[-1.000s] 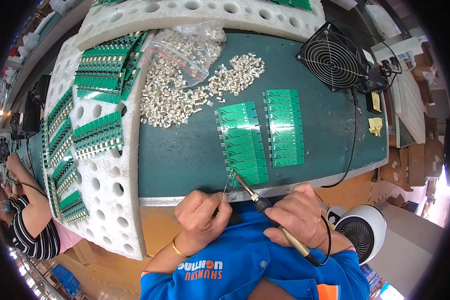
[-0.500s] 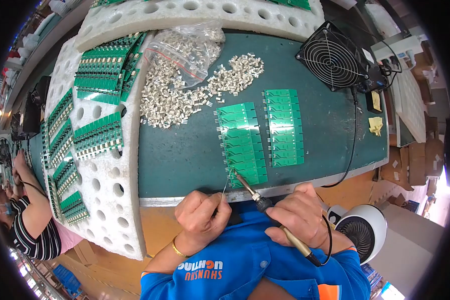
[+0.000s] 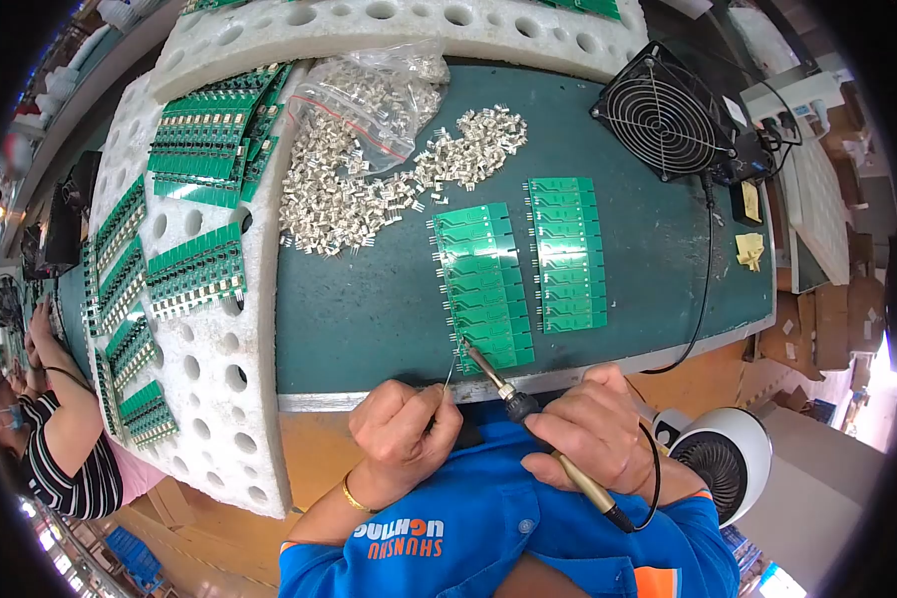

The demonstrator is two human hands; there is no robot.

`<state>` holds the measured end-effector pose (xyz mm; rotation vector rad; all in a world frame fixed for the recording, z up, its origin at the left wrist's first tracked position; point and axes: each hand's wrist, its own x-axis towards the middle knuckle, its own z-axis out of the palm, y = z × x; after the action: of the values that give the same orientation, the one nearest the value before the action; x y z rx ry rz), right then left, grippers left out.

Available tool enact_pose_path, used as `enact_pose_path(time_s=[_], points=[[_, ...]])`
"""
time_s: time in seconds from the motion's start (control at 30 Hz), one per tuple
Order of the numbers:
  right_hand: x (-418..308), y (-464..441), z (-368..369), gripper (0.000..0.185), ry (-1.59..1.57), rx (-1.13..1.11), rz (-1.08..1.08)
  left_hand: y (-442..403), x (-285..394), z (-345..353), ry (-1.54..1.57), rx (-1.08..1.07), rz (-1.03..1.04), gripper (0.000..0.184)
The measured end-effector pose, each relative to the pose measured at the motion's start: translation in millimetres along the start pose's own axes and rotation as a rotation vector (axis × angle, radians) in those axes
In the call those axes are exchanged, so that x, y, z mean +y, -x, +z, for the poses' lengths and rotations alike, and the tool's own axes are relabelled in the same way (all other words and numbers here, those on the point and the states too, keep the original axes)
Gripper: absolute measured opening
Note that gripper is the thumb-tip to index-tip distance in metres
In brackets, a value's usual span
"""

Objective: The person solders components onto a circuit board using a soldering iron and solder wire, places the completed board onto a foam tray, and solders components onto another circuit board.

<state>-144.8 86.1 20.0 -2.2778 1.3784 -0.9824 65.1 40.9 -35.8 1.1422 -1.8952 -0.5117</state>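
Observation:
My right hand [image 3: 590,429] is wrapped round a soldering iron [image 3: 517,403], whose tip meets the left edge of a green circuit board panel [image 3: 481,279] close to its lower end. Between the pinched fingers of my left hand [image 3: 406,427] is a thin strand of solder wire [image 3: 449,372], reaching up toward the same spot. A second circuit board panel [image 3: 568,254] lies just right of the first. Small white connectors [image 3: 339,194] with metal pins are heaped behind on the left, partly under a clear plastic bag [image 3: 379,100].
White foam boards [image 3: 194,389] with round holes stand left and behind, carrying several green panels [image 3: 197,271]. A black fan [image 3: 663,115] sits at the back right, its cable running down the mat. A white fan [image 3: 723,463] is beside my right arm. Another person [image 3: 65,429] works at far left.
The soldering iron and my right hand have shifted very slightly to the left. My left hand and the panels look almost unchanged.

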Motion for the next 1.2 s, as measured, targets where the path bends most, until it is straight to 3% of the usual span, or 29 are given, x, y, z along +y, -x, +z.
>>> enact_pose_path(time_s=[1.2], points=[[2.8,-3.7,-1.0,0.026,-0.008,0.023,0.006,6.9,-4.7,-6.4,0.028,0.033,-0.046,0.01]])
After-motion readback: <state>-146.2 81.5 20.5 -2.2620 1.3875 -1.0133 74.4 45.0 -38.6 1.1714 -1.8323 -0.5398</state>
